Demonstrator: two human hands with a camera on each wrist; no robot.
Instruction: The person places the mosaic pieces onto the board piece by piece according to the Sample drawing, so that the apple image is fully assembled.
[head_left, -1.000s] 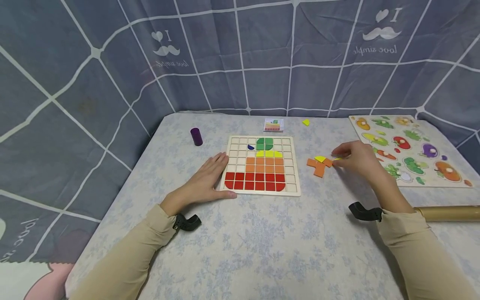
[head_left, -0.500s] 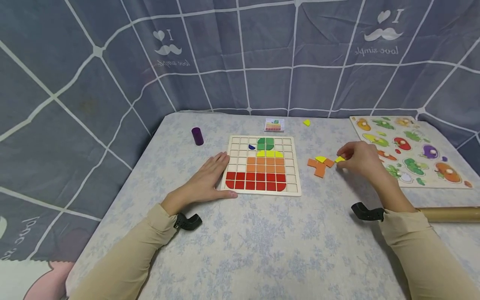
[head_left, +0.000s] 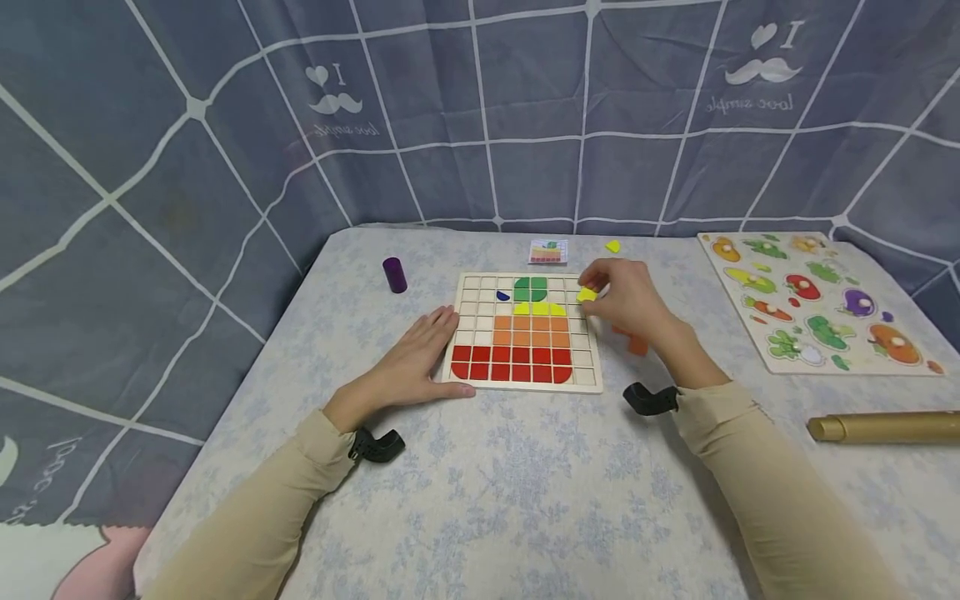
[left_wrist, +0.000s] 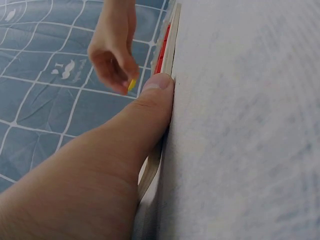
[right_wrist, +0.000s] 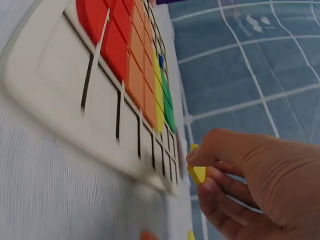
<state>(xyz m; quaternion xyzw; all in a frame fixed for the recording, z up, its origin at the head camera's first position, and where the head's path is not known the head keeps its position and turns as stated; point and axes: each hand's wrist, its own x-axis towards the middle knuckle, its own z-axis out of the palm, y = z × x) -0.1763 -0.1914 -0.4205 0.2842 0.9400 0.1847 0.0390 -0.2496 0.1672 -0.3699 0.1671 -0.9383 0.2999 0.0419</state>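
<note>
My left hand (head_left: 405, 362) rests at the left side of the wooden grid board (head_left: 582, 333), fingers straight along its edge and thumb at the front edge. Red, orange, yellow and green tiles fill part of the grid, and a small dark blue piece (head_left: 502, 295) lies near the green ones. Between thumb and fingertips my right hand (head_left: 630, 300) pinches a yellow tile (right_wrist: 198, 172), held above the board's right edge at the back. Orange tiles (head_left: 637, 345) on the table are partly hidden under that hand. In the left wrist view, my thumb (left_wrist: 150, 107) touches the board's edge.
A pattern card (head_left: 548, 252) and a loose yellow piece (head_left: 612, 247) lie behind the board. A purple cylinder (head_left: 394, 275) stands at left. The vegetable puzzle board (head_left: 780, 333) and a gold-brown tube (head_left: 885, 427) are at right.
My right hand has picked up the yellow tile beside the loose pieces and carried it left to the board's right edge. The left hand has stayed in place.
</note>
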